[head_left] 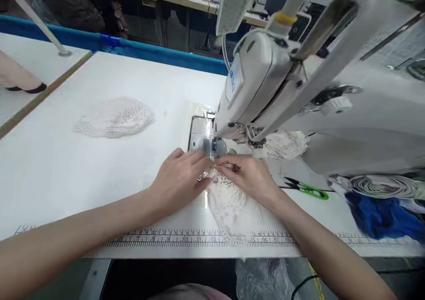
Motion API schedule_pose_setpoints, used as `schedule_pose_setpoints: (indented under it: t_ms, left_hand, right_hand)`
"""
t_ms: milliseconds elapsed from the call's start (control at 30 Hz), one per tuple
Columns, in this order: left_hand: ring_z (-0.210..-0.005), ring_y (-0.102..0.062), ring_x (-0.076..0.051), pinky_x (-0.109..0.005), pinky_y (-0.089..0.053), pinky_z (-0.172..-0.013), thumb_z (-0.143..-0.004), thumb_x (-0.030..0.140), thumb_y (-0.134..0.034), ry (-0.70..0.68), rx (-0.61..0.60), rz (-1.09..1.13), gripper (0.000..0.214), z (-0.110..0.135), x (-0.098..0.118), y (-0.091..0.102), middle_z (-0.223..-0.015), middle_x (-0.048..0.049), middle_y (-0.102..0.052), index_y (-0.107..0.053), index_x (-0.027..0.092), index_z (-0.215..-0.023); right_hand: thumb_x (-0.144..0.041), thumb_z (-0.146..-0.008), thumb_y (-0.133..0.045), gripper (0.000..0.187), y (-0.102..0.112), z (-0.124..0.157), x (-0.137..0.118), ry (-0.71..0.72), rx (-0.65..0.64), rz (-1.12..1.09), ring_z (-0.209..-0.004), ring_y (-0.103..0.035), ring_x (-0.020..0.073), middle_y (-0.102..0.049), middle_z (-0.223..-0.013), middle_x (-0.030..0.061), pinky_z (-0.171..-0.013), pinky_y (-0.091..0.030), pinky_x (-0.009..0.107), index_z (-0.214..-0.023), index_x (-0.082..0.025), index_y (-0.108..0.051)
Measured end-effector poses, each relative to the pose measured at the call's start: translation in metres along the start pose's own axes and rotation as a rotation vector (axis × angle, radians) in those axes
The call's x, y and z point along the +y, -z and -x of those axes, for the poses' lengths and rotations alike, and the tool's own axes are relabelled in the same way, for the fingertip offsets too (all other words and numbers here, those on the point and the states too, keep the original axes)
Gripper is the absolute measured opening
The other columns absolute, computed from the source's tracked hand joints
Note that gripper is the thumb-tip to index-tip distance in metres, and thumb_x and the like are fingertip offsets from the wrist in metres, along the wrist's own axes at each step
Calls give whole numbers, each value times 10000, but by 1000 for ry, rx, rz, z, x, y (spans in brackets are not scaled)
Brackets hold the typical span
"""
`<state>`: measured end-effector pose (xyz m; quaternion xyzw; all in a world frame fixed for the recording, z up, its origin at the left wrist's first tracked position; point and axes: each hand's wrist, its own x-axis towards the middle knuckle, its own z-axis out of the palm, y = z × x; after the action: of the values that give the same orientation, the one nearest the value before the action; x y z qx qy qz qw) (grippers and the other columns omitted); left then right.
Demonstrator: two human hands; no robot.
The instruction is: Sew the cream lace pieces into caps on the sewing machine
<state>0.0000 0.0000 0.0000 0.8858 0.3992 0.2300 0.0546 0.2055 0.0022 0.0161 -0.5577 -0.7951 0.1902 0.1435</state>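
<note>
While my right hand [250,172] pinches the lace piece [229,200] at lower centre, seemingly steadying its edge before the sewing machine [254,76], my left hand [179,176] curls alongside, grip unclear; green-handled snips [308,189] lie within reach, right of centre.

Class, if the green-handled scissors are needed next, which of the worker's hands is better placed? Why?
Probably the right hand: it is nearer the green-handled scissors, which lie on its side, though it is at the lace. The left hand sits farther off, beyond the right.
</note>
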Motion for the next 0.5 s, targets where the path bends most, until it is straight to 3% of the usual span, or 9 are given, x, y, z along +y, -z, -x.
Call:
schedule_pose_setpoints:
  t_ms: [100, 200, 333, 433, 500]
  left_hand:
    - [-856, -622, -182, -352, -389, -723, -886, 176, -636, -214, 147, -153, 106, 1, -1, -3, -993, -11, -714, -634, 182, -991]
    - [-922, -616, -181, -359, -384, -748, -918, 130, -575, -357, 172, -278, 104, 6, 3, -5, -1076, 8, -724, -663, 186, -921]
    - [-1031, -611, -187, -362, -397, -791, -992, 239, -478, -318, 97, -310, 221, 11, 8, -4, -1190, -33, -700, -665, 163, -1082]
    - [-1084, -617, -186, -357, -406, -801, -1001, 254, -459, -286, 83, -269, 261, 7, 7, -3, -1198, -35, -700, -648, 153, -1149]
    - [-1114, -615, -190, -362, -410, -820, -997, 248, -462, -269, 79, -246, 260, 3, 4, -4, -1205, -26, -697, -645, 161, -1161]
  right_hand:
    - [-331, -952, -554, 182, -4, -3, 4, 21, 37, 26, -584, -585, 120, -699, -716, -32, -541, -362, 233, -950, -272, -726]
    - [-314, -980, -507, 223, -8, -3, 8, 111, 108, 132, -644, -623, 123, -729, -827, -3, -524, -355, 233, -974, -253, -721]
    - [-198, -972, -506, 218, -8, 4, 10, 299, 286, 365, -601, -615, 96, -752, -963, 12, -463, -325, 251, -978, -211, -723]
    - [-120, -941, -540, 203, -5, 11, 6, 450, 405, 444, -635, -635, 101, -759, -1014, -8, -498, -390, 264, -990, -180, -727]
    - [-147, -952, -544, 198, -5, 13, 2, 476, 410, 455, -752, -670, 133, -753, -1058, 0, -577, -448, 277, -1030, -158, -726]
